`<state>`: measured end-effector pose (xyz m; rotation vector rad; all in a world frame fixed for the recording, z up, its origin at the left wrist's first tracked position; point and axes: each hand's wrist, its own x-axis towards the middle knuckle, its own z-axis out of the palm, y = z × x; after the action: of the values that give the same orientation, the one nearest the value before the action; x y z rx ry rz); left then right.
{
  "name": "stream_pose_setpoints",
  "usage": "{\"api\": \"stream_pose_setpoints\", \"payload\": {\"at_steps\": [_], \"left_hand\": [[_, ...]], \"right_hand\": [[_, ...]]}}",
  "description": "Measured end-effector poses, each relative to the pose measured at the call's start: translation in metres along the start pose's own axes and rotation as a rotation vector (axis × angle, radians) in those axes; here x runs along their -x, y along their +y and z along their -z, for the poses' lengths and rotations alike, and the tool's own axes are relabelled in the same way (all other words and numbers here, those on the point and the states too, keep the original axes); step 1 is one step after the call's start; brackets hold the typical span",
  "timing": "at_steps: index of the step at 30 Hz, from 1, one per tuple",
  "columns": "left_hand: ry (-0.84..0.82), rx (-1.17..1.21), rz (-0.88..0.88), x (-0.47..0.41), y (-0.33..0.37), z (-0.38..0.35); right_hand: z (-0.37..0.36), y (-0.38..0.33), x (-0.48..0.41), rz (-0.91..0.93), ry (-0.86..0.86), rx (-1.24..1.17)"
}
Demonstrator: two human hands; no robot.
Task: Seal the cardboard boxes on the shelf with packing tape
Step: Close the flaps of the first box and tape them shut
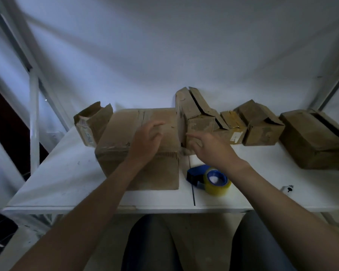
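Head view is showing the left hand [147, 139] resting on the big box [117, 132], fingers relaxed and holding nothing. The right hand [209, 148], fingers straight and empty, is hovering beside the tall box [196, 114]. The tape [213, 178] is lying on the shelf [67, 182] at 6 o'clock from the right hand, which I judge the nearer one.

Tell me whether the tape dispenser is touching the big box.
Apart. The head view shows a strip of bare white shelf between the tape dispenser and the right side of the big box.
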<state>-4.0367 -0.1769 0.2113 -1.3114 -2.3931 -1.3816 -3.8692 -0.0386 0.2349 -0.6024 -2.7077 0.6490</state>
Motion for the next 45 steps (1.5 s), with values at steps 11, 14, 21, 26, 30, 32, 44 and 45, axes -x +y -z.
{"api": "stream_pose_setpoints", "payload": {"at_steps": [11,14,21,26,30,32,44,45], "left_hand": [[-0.169,-0.533,0.198,0.021,-0.078,0.057],[-0.136,-0.571,0.235,0.019,-0.071,0.048],[-0.031,-0.7,0.185,0.014,-0.069,0.034],[-0.056,-0.671,0.09,0.014,-0.08,0.039],[-0.112,-0.652,0.056,0.013,-0.088,0.044],[-0.146,-0.607,0.049,0.013,-0.094,0.051],[0.014,0.153,0.257,0.023,-0.1,0.065],[0.022,0.166,0.259,0.023,-0.099,0.065]], "right_hand": [[-0.061,-0.081,-0.033,0.189,-0.066,0.103],[-0.084,-0.085,-0.054,0.116,-0.022,0.165],[-0.117,-0.09,-0.082,0.075,-0.077,0.379],[-0.106,-0.061,-0.078,0.102,-0.013,0.41],[-0.099,-0.042,-0.076,0.122,-0.011,0.414],[-0.095,-0.033,-0.079,0.12,-0.022,0.393],[-0.091,-0.001,-0.071,-0.232,0.095,-1.056],[-0.099,0.004,-0.068,-0.283,0.107,-1.147]]}}
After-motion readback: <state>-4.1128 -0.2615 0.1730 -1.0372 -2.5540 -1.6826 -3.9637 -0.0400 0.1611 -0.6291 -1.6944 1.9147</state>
